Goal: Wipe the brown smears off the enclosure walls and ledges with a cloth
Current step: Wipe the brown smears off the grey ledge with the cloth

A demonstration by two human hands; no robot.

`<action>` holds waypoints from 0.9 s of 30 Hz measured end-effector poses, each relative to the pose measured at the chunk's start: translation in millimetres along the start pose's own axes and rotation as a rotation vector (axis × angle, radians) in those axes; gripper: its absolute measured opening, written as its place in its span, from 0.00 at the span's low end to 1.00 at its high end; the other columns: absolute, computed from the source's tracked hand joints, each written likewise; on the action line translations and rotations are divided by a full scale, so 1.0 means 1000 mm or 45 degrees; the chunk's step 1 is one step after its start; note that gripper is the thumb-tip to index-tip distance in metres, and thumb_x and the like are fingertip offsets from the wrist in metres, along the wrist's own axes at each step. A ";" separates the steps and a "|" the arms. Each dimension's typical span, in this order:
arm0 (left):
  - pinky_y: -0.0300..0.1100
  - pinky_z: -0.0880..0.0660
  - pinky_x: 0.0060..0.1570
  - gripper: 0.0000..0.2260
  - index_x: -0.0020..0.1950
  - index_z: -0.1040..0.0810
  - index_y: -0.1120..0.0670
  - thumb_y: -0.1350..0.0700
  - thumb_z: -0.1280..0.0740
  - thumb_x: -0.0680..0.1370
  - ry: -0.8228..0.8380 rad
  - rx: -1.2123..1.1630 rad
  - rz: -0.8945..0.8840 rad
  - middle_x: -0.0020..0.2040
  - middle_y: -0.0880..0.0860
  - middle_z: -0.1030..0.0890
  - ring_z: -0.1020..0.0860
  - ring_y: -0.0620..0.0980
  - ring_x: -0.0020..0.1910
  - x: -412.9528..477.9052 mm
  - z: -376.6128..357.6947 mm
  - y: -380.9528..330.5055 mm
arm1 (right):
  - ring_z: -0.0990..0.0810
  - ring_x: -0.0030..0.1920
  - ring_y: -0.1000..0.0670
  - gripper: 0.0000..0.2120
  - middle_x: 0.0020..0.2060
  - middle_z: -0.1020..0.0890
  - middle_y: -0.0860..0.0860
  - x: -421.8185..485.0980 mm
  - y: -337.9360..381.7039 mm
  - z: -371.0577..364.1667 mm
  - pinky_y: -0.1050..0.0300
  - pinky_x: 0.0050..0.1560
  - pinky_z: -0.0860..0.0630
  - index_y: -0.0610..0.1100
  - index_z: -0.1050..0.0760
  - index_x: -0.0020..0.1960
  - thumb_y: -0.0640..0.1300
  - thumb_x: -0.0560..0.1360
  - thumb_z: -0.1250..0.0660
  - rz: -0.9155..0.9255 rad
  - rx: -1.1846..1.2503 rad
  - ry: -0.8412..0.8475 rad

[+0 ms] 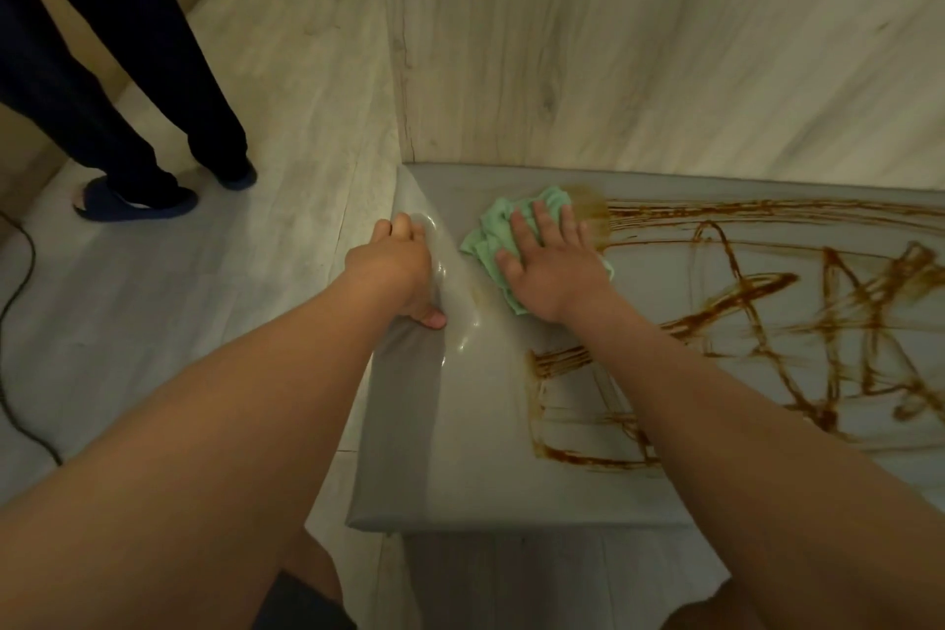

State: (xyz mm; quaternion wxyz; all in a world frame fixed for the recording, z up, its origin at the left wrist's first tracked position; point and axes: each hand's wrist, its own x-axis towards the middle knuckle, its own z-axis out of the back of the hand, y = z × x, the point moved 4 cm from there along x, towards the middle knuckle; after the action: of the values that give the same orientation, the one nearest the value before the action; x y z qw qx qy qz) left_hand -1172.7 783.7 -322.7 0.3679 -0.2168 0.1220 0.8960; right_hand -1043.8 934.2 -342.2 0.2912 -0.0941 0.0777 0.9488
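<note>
- Near the far left corner of a flat grey ledge point(475, 425) with a glossy surface, a crumpled mint-green cloth point(488, 240) lies on the top face, just short of the wall.
- The right hand point(549, 266) presses flat on the cloth, fingers straight and spread, palm down; cloth shows beyond the fingertips and along the thumb side.
- The left hand point(404, 271) grips the ledge's left edge, fingers curled over the rim and the thumb pressed against the grey surface nearer the person.
- The two hands are set apart, with a strip of bare grey ledge between them.
- Brown smears point(767, 317), in looping and crossing streaks, cover the ledge to the right of the cloth; the nearest streak begins just beside the cloth's right edge, where it looks paler and blurred.
- A pale wood-grain wall point(639, 41) rises behind the ledge.
- A pale wood-pattern floor point(204, 297) lies to the left, well below the ledge.
- On that floor, at upper left, stand another person's legs in dark trousers point(102, 82), feet in blue slippers point(138, 205).
- A black cable point(15, 271) curves along the floor at the far left edge.
</note>
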 end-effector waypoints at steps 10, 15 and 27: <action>0.59 0.30 0.66 0.61 0.84 0.59 0.53 0.35 0.21 0.67 -0.140 -0.174 -0.032 0.79 0.53 0.47 0.44 0.56 0.79 -0.013 -0.012 0.008 | 0.63 0.83 0.43 0.37 0.84 0.60 0.50 -0.039 -0.025 0.000 0.42 0.82 0.63 0.55 0.62 0.84 0.71 0.81 0.61 0.070 -0.169 0.051; 0.58 0.33 0.68 0.58 0.84 0.56 0.52 0.36 0.22 0.69 -0.183 -0.106 0.001 0.78 0.53 0.44 0.43 0.57 0.78 -0.021 -0.009 0.002 | 0.64 0.83 0.41 0.36 0.84 0.60 0.46 -0.059 0.007 -0.011 0.45 0.82 0.63 0.52 0.59 0.85 0.67 0.83 0.57 0.095 -0.027 0.041; 0.55 0.32 0.63 0.24 0.69 0.27 0.54 0.50 0.27 0.76 -0.283 -0.104 -0.021 0.70 0.56 0.36 0.37 0.59 0.71 -0.051 -0.003 -0.025 | 0.65 0.82 0.44 0.34 0.84 0.61 0.48 -0.133 -0.003 -0.023 0.46 0.82 0.63 0.56 0.60 0.84 0.68 0.83 0.56 0.203 -0.028 0.086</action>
State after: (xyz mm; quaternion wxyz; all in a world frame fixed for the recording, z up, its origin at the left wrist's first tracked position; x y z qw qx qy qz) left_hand -1121.3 769.5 -302.2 0.3773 -0.1319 0.0422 0.9157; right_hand -931.0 860.5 -335.5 0.2110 -0.1228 0.0841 0.9661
